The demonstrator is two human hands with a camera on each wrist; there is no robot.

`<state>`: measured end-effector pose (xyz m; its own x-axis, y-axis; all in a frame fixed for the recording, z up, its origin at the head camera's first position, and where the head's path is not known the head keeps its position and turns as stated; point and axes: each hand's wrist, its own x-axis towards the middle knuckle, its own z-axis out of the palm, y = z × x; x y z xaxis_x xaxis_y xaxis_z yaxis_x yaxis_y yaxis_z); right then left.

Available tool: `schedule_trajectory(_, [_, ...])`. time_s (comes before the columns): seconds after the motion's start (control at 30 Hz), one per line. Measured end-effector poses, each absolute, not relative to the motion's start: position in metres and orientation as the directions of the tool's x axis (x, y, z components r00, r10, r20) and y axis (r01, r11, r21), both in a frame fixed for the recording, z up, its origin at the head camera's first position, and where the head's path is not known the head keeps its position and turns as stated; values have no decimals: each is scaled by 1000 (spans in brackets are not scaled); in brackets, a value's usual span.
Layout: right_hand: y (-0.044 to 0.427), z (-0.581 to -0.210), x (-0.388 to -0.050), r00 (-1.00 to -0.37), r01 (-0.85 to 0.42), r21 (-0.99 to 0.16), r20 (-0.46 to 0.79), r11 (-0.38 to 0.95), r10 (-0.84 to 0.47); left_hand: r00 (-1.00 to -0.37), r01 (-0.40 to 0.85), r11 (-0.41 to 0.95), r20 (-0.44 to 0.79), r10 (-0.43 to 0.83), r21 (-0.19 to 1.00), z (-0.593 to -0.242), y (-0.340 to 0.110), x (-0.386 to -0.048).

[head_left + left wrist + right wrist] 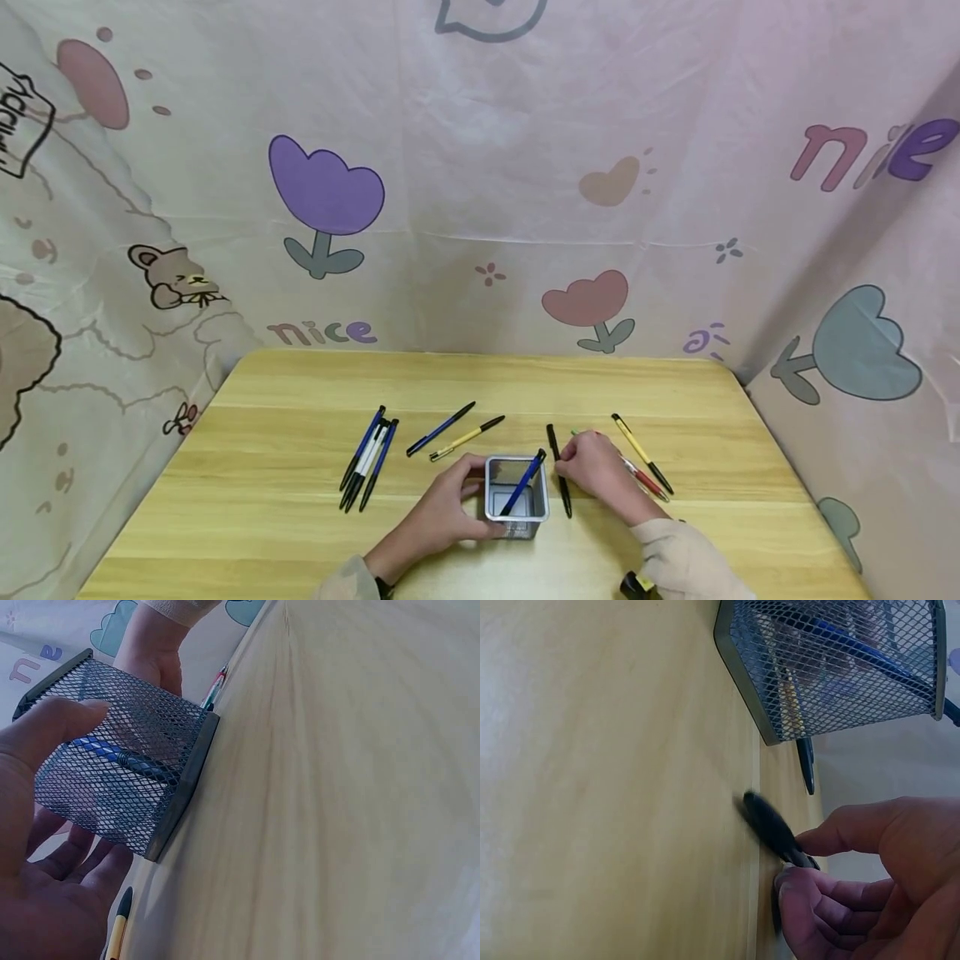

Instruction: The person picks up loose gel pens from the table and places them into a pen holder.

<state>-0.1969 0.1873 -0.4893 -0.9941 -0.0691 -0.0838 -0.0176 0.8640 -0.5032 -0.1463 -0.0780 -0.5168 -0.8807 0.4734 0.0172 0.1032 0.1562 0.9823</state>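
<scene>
Beige sleeves (pixel 686 557) are seen along the bottom of the head view. Just beyond them, at the lower centre of the frame, a grey mesh holder (pixel 517 530) is gripped from its left side by the left hand (pixel 450 508), with thumb and fingers curled round it. A blue pen (pixel 522 483) is leaned inside. Just right of the holder, a black pen (pixel 566 497) is pinched between thumb and fingers of the right hand (pixel 596 467). Beside that hand, at the lower right, a red pen (pixel 651 483) and a yellow-and-black pen (pixel 642 453) are laid slantwise. Left of centre, blue and white pens (pixel 367 457) are bunched. Behind the holder, a yellow pen (pixel 468 437) and a dark-blue pen (pixel 441 429) are placed. Pale wood is shown by the table (pixel 225 500), behind which a printed cloth (pixel 480 167) is hung.
</scene>
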Motion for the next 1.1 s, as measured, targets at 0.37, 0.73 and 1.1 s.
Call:
schedule_trajectory(0.37, [191,-489,-196,-990,-1,-524,-120,851,-75,-879,96,145,15,477,985,-518,-79,-147])
schedule_trajectory(0.73, [197,-478,-190,-994,-35,-566,-64,823,-86,-877,78,147,-2,481,986,-515,-79,-149])
schedule_trajectory(1.1, [199,-465,-181,-998,-25,-618,-29,786,-55,-878,95,162,6,478,982,-516,-79,-149])
